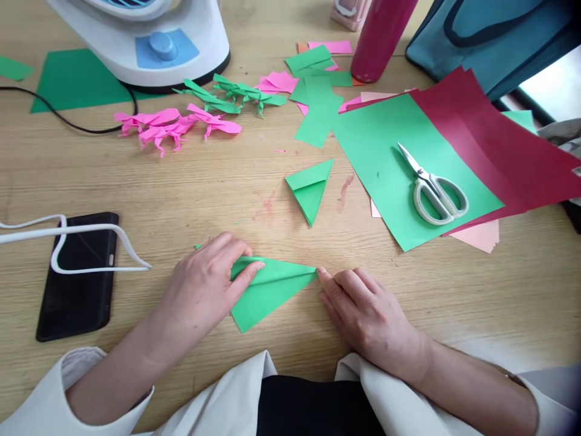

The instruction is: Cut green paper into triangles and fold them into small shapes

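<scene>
A folded piece of green paper [267, 293] lies on the table in front of me, narrowing to a point at its right end. My left hand [215, 272] grips its upper left edge, thumb on top and fingers partly hidden behind the fold. At the pointed tip, the index fingertip of my right hand [363, 309] presses the paper; the other fingers are curled under. Just beyond lies a second folded green paper triangle [311, 197], touched by neither hand.
White-handled scissors [433, 188] rest on green and red sheets at right. Pink origami figures [167, 127] and green ones [245, 94] stand near a white fan base [190, 42]. A phone [82, 297] with a white cable [104, 229] is at left; a red bottle [379, 42] stands behind.
</scene>
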`<act>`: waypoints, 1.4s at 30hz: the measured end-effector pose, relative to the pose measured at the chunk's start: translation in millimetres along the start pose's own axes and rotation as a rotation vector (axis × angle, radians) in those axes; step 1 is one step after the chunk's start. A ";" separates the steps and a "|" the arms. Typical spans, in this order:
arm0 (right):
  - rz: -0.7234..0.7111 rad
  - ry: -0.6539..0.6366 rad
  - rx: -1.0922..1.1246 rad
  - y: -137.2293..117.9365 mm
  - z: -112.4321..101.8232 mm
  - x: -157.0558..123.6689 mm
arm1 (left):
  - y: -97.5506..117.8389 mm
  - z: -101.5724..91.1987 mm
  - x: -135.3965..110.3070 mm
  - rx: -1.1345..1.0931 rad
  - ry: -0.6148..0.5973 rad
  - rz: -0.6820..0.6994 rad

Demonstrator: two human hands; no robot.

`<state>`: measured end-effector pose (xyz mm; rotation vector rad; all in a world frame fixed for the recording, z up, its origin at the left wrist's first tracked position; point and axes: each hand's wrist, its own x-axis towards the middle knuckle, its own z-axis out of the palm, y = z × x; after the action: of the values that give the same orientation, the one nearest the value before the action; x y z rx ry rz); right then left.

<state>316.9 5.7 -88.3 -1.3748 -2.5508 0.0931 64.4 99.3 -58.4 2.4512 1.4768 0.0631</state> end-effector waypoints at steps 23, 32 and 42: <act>-0.027 0.063 -0.029 0.3 -1.6 1.8 | -9.0 6.6 -4.0 -0.074 0.104 -0.030; -0.032 0.065 -0.036 0.5 -0.2 2.5 | -5.9 7.0 -0.6 -0.138 0.169 0.216; -0.034 0.066 -0.034 1.2 -1.5 1.2 | 15.1 15.4 -34.3 0.296 0.221 0.447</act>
<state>317.6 7.3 -86.8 -1.3234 -2.5309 -0.0012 63.7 59.4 -65.7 3.0628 1.0432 0.2248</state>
